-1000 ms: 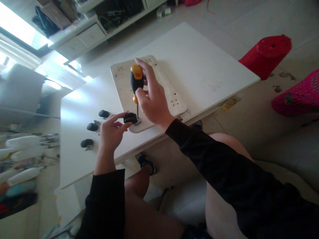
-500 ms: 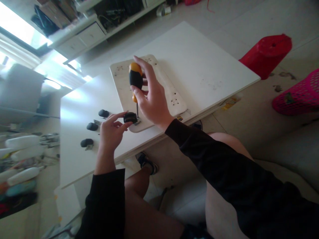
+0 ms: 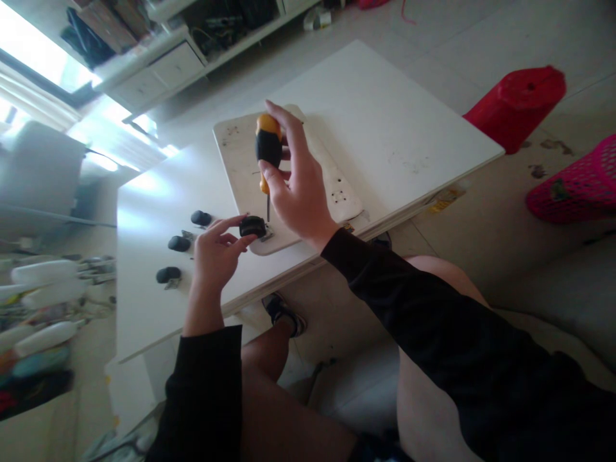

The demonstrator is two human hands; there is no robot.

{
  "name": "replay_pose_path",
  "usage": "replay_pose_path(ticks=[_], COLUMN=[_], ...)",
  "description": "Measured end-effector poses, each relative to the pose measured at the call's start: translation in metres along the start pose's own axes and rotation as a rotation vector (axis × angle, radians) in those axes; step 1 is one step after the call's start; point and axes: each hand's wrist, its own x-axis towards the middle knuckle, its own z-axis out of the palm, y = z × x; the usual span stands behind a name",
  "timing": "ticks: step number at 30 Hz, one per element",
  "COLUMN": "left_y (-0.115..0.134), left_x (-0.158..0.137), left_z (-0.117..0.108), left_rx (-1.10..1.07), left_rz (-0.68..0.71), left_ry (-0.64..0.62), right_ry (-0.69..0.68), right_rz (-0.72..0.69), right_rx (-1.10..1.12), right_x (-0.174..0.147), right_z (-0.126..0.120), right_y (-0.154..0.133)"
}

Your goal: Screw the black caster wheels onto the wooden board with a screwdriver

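Note:
My right hand (image 3: 301, 176) is closed around a yellow and black screwdriver (image 3: 268, 146), held upright with its shaft pointing down. The tip is just above or at the metal plate (image 3: 266, 235) of a black caster wheel (image 3: 252, 226); I cannot tell if it touches. Between thumb and fingers, my left hand (image 3: 217, 251) pinches that caster. Its plate rests at the near corner of a white board (image 3: 231, 154), which has groups of small holes near its corners. Part of the board is hidden behind my right hand.
Several more casters, among them one black caster (image 3: 179, 244), lie on the white table (image 3: 385, 109) to the left. A red bin (image 3: 514, 106) and a pink basket (image 3: 575, 183) stand on the floor at right. White bottles (image 3: 45, 282) stand at left, and a low cabinet (image 3: 176, 64) lies beyond.
My right hand has shifted slightly up and right with the screwdriver, its tip lifting from the caster's plate. My left hand holds the caster in the same place.

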Motion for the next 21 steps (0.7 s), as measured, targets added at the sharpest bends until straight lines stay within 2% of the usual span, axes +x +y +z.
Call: replay_pose_path(ticks=[7,12,21], left_y=[-0.0005,-0.0008,-0.0008], left_x=[0.0003,0.0002,0.0005], left_z=[0.0,0.0005,0.0001], left_rx=[-0.024,-0.02,-0.027], left_rz=[-0.009,-0.01,-0.011], left_ry=[0.005,0.007,-0.009], right_ry=[-0.029,0.009,-0.003], right_rz=[0.017,-0.019,-0.004], right_rx=[0.006,0.028,0.007], right_x=[0.0005,-0.0008,-0.0007], right_z=[-0.0029,-0.0003,0.0024], right_y=[-0.0039,-0.0017,0.0026])
